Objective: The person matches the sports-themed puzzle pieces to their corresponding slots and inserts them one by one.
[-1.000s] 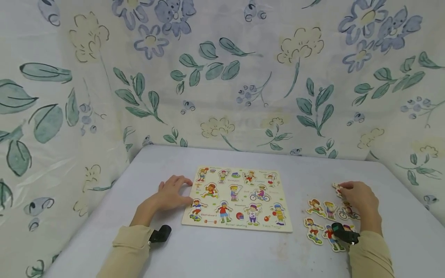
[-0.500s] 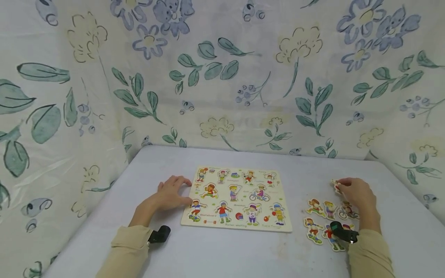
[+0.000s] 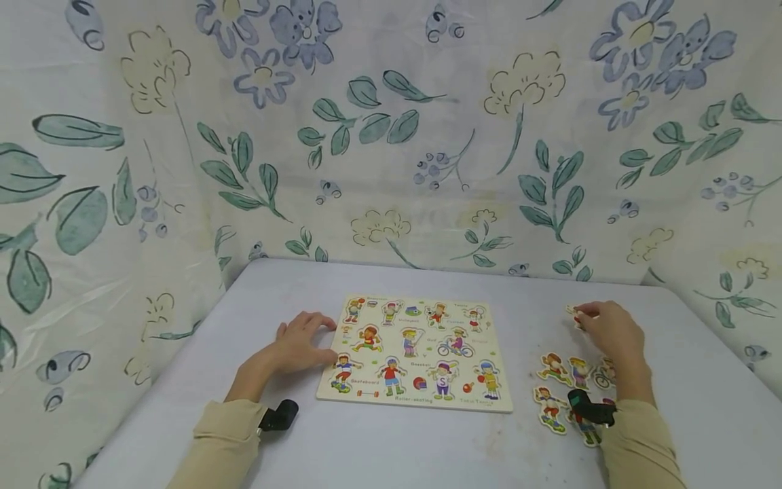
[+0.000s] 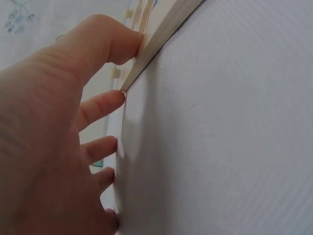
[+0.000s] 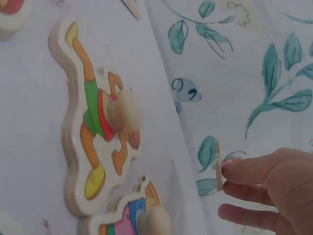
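A wooden puzzle board (image 3: 421, 370) printed with sports figures lies flat on the table. My left hand (image 3: 299, 343) is at its left side, fingers spread; in the left wrist view the thumb (image 4: 124, 46) touches the board's edge. Between thumb and fingertips, my right hand (image 3: 617, 333) pinches a small wooden puzzle piece (image 3: 574, 314), held up behind the other pieces. It appears edge-on in the right wrist view, so its picture is hidden there. Nearest below that hand are loose pieces: a runner (image 5: 102, 117) with a round knob, a golfer (image 3: 578, 372) and a cyclist (image 3: 603, 373).
A skateboarder piece (image 3: 551, 409) and a roller-skater piece (image 3: 586, 431) lie closer to the front, partly under the right wrist camera (image 3: 591, 407). The white table (image 3: 397, 448) ends at a flower-patterned cloth (image 3: 391, 170) behind and at the left.
My right hand has moved left and slightly farther back, carrying the pinched puzzle piece toward the board. The left hand stays at the board's left edge.
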{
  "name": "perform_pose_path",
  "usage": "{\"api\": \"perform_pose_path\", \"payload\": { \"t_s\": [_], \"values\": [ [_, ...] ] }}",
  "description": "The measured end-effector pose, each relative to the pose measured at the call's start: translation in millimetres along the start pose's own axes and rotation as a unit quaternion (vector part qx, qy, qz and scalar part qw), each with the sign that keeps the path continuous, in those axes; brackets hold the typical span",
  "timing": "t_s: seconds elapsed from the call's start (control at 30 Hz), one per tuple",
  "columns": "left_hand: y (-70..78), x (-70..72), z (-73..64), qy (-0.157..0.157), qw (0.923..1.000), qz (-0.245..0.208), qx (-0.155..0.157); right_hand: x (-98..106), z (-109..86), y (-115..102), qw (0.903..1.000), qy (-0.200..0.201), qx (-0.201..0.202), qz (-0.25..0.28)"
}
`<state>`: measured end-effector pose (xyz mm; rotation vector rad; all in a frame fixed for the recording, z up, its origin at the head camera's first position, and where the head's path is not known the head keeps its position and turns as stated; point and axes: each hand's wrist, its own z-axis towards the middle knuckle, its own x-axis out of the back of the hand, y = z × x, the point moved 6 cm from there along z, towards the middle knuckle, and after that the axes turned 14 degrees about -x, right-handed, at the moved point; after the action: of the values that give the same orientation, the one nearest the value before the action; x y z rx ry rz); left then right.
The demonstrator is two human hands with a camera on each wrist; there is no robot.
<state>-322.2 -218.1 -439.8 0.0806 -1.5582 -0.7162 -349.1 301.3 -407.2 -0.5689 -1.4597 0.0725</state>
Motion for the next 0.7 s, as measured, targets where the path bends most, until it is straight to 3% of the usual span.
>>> {"api": "perform_pose_path", "payload": {
  "t_s": [0.7],
  "values": [
    [-0.6, -1.0, 1.1, 0.001, 1.0, 0.0, -0.002, 3.1, -7.0, -56.3, 0.997, 0.047, 0.061, 0.001]
  ]
}}
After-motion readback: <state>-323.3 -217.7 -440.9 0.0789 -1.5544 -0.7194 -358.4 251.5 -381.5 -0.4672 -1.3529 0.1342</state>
